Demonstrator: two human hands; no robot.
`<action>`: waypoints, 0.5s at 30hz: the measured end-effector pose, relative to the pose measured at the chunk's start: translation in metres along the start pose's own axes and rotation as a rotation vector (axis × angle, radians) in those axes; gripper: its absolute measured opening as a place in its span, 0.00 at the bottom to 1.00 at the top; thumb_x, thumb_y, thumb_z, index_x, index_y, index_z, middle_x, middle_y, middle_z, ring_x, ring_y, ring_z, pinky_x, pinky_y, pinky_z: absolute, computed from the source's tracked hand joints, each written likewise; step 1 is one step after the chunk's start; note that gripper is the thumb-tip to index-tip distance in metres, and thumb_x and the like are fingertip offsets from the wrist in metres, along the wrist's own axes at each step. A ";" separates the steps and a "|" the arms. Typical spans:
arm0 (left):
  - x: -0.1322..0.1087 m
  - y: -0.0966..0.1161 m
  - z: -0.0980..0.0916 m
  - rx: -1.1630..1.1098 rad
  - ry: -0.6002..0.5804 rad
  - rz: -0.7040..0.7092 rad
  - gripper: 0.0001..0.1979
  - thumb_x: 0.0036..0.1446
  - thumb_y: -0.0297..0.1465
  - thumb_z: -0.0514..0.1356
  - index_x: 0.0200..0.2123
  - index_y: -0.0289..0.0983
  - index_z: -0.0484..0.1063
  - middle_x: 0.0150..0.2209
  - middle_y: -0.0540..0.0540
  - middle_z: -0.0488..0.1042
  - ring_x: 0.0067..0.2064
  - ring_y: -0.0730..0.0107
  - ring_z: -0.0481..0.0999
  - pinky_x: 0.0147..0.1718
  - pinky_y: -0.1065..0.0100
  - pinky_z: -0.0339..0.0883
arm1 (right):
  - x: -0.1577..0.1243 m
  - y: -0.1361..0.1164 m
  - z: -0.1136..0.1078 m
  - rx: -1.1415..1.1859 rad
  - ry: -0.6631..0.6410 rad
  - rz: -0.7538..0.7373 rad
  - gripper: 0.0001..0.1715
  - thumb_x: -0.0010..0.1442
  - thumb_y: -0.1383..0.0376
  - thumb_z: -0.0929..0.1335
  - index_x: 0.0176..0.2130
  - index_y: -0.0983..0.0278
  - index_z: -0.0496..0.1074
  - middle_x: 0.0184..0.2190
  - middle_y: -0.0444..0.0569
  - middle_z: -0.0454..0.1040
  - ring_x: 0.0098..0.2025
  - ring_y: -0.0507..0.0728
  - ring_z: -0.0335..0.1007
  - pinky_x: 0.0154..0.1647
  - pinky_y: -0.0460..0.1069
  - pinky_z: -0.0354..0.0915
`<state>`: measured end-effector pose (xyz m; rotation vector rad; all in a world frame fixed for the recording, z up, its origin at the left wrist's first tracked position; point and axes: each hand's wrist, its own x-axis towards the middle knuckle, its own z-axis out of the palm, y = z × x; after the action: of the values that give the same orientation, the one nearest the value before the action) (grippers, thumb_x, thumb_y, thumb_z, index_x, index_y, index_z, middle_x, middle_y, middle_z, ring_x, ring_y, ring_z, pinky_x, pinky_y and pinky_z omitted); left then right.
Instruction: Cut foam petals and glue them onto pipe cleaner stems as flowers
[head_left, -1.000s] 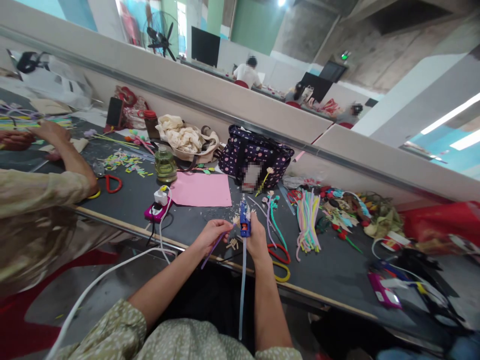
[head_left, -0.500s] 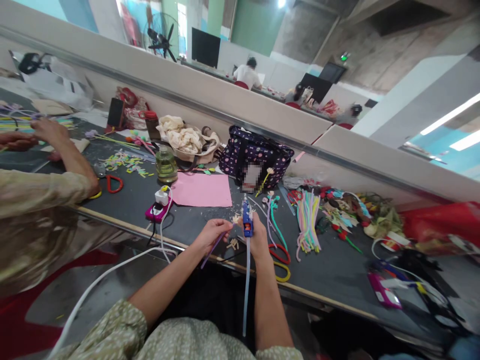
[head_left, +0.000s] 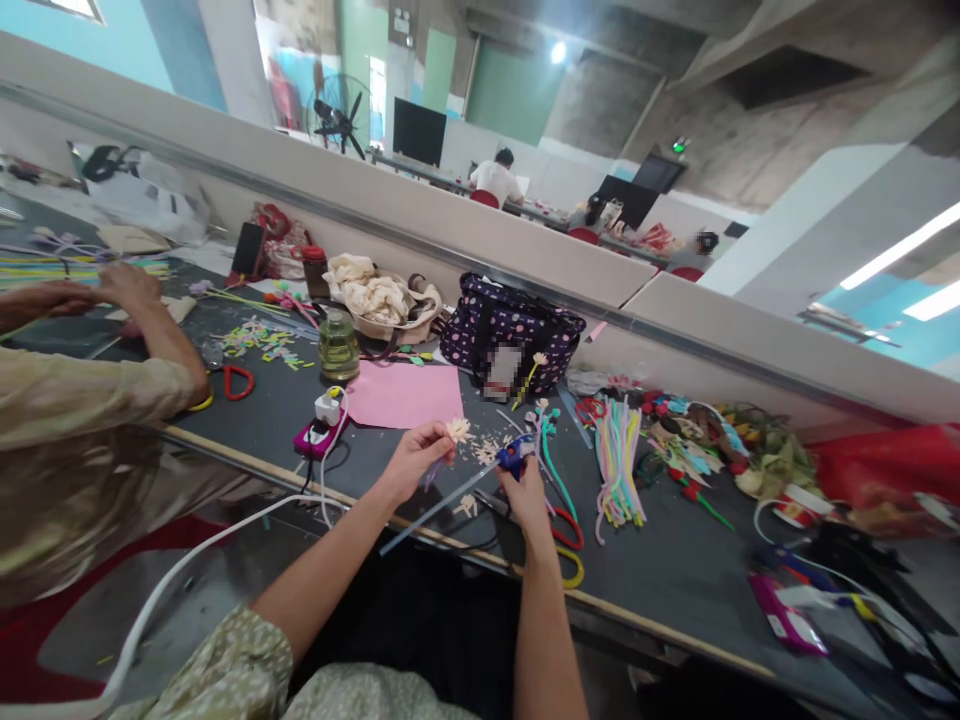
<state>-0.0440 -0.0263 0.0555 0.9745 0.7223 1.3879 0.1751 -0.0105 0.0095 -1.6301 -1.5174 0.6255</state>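
Near the table's front edge, my left hand (head_left: 426,456) pinches a purple stem with a cream flower (head_left: 458,430) at its top. To its right my right hand (head_left: 527,492) is wrapped round a blue glue gun (head_left: 514,455). A long translucent glue stick (head_left: 439,508) sticks out of the gun's back, toward the lower left. Small cream pieces (head_left: 489,450) lie scattered between the hands, and a little pile of them (head_left: 468,505) is nearer the edge. Behind my left hand is a pink sheet (head_left: 409,393).
Scissors (head_left: 570,568) lie right of my right wrist, near a bundle of pastel stems (head_left: 619,465). A dotted bag (head_left: 514,330) and a glass jar (head_left: 338,347) stand behind. A co-worker's arm (head_left: 161,335) is at the left.
The glue gun has swung round to the right, away from the flower, its stick now slanting lower left. My left hand has raised the flower slightly, and the camera view has shifted.
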 end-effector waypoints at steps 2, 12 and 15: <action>0.000 0.011 -0.006 0.008 0.025 0.044 0.11 0.47 0.35 0.66 0.27 0.33 0.70 0.24 0.49 0.70 0.26 0.75 0.69 0.27 0.71 0.66 | 0.004 -0.009 0.014 -0.018 -0.039 -0.018 0.18 0.47 0.57 0.68 0.38 0.63 0.66 0.27 0.44 0.70 0.29 0.55 0.66 0.31 0.49 0.62; -0.005 0.045 -0.033 -0.122 0.163 0.087 0.11 0.47 0.32 0.66 0.33 0.35 0.70 0.24 0.52 0.68 0.22 0.77 0.68 0.20 0.73 0.65 | 0.058 -0.091 0.118 -0.219 -0.267 -0.097 0.17 0.49 0.59 0.69 0.40 0.64 0.70 0.36 0.50 0.74 0.38 0.57 0.70 0.36 0.47 0.61; -0.006 0.047 -0.043 -0.119 0.227 0.070 0.13 0.44 0.32 0.68 0.33 0.34 0.71 0.24 0.51 0.69 0.22 0.77 0.68 0.21 0.73 0.66 | 0.067 -0.100 0.145 -0.297 -0.325 -0.088 0.16 0.49 0.62 0.69 0.40 0.63 0.71 0.37 0.50 0.75 0.41 0.57 0.70 0.37 0.46 0.61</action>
<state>-0.1039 -0.0302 0.0769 0.7625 0.7693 1.6013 0.0113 0.0820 0.0222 -1.7278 -1.9866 0.6651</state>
